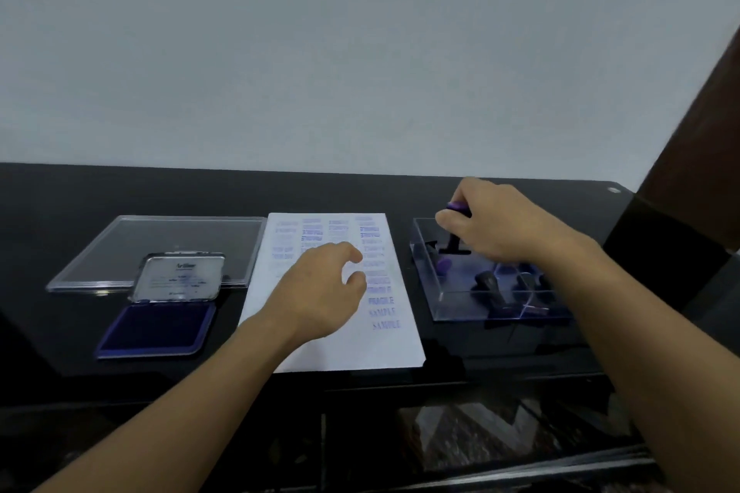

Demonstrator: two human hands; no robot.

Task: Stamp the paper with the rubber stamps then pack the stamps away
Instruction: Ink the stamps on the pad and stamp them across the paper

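The right hand (494,222) grips a rubber stamp (455,243) by its purple knob. The thumb and fingers are curled tight round the top, and the black stem and base hang upright below them. The stamp's base sits inside the back left part of the clear box (460,306). I cannot tell whether it touches the floor of the box. Other stamps (486,283) lie deeper in the box towards its right side, dark shapes with purple ends, too blurred to count. The box stands on the black table (60,212), just beside the right edge of the paper (352,352). The paper lies flat in the middle and carries columns of blue-violet prints. In the right column "FRAGILE" reads once and "SAMPLE" 2 times, while the higher rows are too blurred to read. The left hand (320,292) is over the centre of the paper, palm down, with its fingers loosely curled and slightly apart, pinching nothing. I cannot tell whether it touches the sheet. To the left of the paper the ink pad (156,328) lies open, its blue pad facing up and its hinged cover tilted back. Behind it a clear lid (120,248) lies flat on the table.
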